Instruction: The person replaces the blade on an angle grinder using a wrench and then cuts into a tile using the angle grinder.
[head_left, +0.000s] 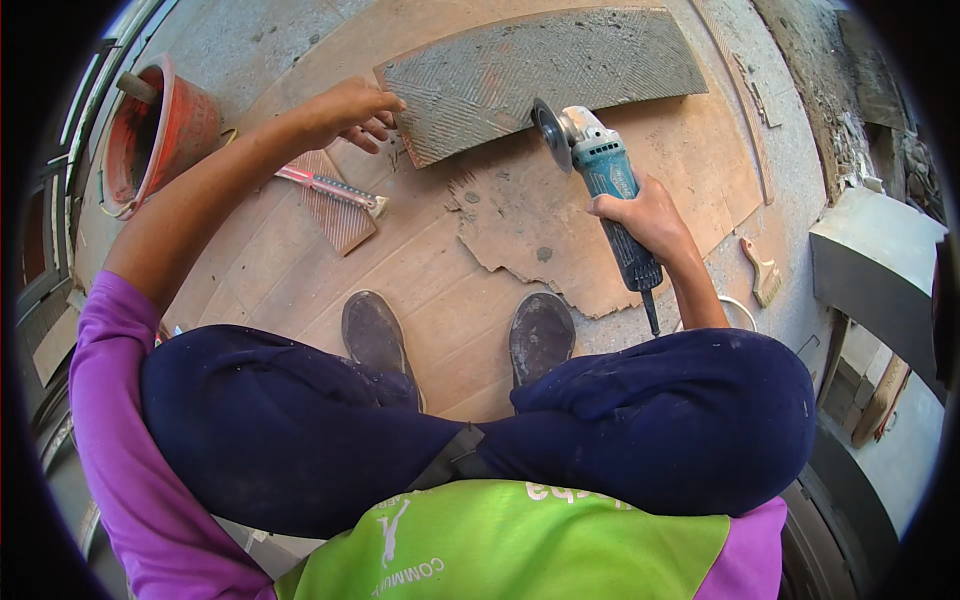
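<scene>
My right hand (648,215) is wrapped round the body of a teal and black angle grinder (612,180). Its thin cutting disc (552,134) stands on edge at the front side of a long grey tile (545,65) with a ridged, mortar-smeared face; I cannot tell whether disc and tile touch. My left hand (355,112) hovers by the tile's left end, fingers spread and holding nothing. Below that hand, a red-handled utility knife (325,184) lies across a small ribbed brown tile offcut (338,215).
A red bucket (190,118) with a stick in it stands at the left. Torn brown board (535,235) lies under the grinder. A paintbrush (763,272) rests on the floor at right, near a grey block (870,245). My shoes (541,330) are close in front.
</scene>
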